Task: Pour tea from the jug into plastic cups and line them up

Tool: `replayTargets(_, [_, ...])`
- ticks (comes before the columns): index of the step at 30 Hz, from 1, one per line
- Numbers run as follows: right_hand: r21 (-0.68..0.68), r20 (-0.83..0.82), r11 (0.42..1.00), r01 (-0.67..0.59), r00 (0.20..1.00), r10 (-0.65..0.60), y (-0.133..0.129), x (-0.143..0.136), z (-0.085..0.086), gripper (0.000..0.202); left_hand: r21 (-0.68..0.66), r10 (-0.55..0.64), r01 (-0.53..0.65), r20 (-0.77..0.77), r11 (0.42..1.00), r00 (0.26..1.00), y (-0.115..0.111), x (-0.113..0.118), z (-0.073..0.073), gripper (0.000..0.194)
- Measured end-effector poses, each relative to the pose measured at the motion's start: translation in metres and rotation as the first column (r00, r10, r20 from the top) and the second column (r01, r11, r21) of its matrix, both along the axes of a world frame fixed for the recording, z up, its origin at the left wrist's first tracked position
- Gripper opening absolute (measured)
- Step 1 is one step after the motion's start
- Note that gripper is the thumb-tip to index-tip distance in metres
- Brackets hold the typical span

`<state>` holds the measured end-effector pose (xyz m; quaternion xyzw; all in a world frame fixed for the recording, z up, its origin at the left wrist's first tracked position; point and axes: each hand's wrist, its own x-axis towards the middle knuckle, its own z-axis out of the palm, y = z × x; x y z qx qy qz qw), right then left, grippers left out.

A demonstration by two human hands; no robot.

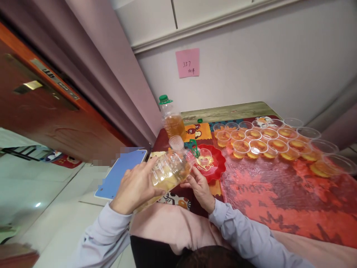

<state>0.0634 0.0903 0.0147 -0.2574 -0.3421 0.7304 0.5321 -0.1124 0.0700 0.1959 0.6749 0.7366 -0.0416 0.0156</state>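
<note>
My left hand is wrapped round the body of a clear plastic bottle with pale yellow liquid in it. The bottle lies tilted, its neck toward the upper right, with a green ring handle there. My right hand has its fingers curled against the bottle's lower side near the neck; some fingertips are hidden behind it. Just beyond the neck, a red scalloped tray carries a small clear plastic cup. More clear cups show behind the bottle.
A second bottle with amber liquid and a green cap stands at the back left. Several filled clear cups stand in rows on the patterned tablecloth. A loose green cap lies behind. A pink note is on the wall.
</note>
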Motion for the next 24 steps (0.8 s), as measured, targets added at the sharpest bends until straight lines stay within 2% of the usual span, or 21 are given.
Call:
replayTargets(7, [-0.023,-0.009,1.000,0.009,1.000,-0.009,0.002,0.002,0.002,0.071,-0.024,-0.023,0.022,-0.032,0.999,0.999,0.006,-0.001,0.000,0.106])
replayTargets(17, [-0.039,-0.018,0.999,-0.001,1.000,0.000,0.000,0.001,0.001,0.068,-0.076,-0.020,0.015,-0.064,0.997,0.998,0.009,0.008,0.013,0.104])
replayTargets(24, [-0.038,-0.020,0.999,0.007,1.000,-0.008,0.001,0.001,0.004,0.062,-0.060,-0.022,0.017,-0.075,0.998,0.997,0.010,0.009,0.012,0.106])
